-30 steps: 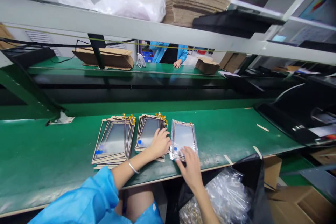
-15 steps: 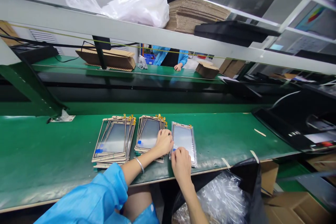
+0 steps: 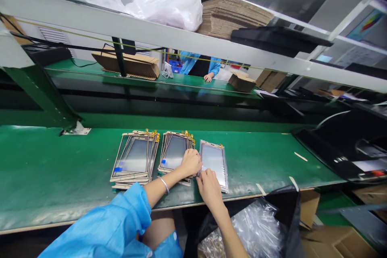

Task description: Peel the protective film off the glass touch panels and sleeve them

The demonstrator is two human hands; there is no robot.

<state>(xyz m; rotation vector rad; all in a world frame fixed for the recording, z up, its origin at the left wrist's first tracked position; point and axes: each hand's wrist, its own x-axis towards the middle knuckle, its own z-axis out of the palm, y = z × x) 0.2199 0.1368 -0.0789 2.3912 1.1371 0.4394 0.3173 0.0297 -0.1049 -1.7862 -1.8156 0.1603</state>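
Three stacks of thin glass touch panels with gold connector tails lie on the green bench. My left hand (image 3: pixel 192 162) is closed at the left edge of the right panel stack (image 3: pixel 214 159), its wrist crossing over the middle panel stack (image 3: pixel 175 151). Just below it, my right hand (image 3: pixel 210 187) curls its fingers over the lower left corner of the right stack. The fingertips of both hands nearly meet, and what they pinch there is hidden. Fanned out unevenly, the left panel stack (image 3: pixel 136 157) has a blue tab (image 3: pixel 118 169) near its lower left corner.
Below the bench edge, clear plastic film (image 3: pixel 256 225) fills a black-lined bin. A black case or bag (image 3: pixel 356 141) lies at the right end. Overhead, a shelf (image 3: pixel 169 36) carries a white plastic bag (image 3: pixel 172 2) and cardboard sheets (image 3: pixel 232 16). Another person's hand (image 3: pixel 209 77) rests across the bench.
The camera view has shifted slightly, moving the scene a little to the right. My right hand now covers the blue tab on the right stack; both hands stay close together at its left edge.
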